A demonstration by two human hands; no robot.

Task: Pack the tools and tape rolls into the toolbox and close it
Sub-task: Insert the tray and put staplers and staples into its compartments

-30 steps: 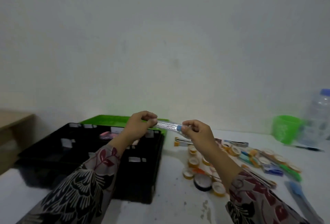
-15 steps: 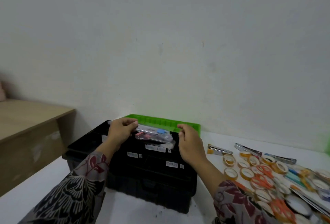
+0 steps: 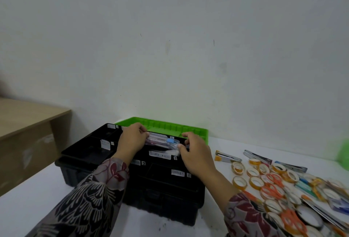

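A black toolbox (image 3: 162, 199) sat open on the white counter (image 3: 37, 208), with its green lid (image 3: 188, 127) laid back on the far side toward the wall. Its top tray was split into compartments, several marked with small white labels (image 3: 160, 155) (the digits 1 and 2 could be read, the rest was too blurred).

Both hands were over the far middle compartment of that tray. Between them lay a clear packet (image 3: 162, 141) with a blue part showing inside, level with the rim and running left to right. The left hand (image 3: 132, 138) had its grip pinched on the packet's left end, fingers curled over the top. The right hand (image 3: 196, 153) was at the packet's right end with fingers bent and fingertips touching it; whether that grip truly pinched the packet could not be told. Both forearms wore patterned sleeves.

On the counter to the right of the toolbox lay the unpacked things: many tape rolls (image 3: 239, 182) scattered near one another, orange-handled scissors (image 3: 272, 191) lying among them, and metal staplers (image 3: 227, 158) in a row along the far edge of the pile. Other coloured items farther right were too blurred to name.

A wooden surface (image 3: 28, 116) stood to the far left, apart from the counter
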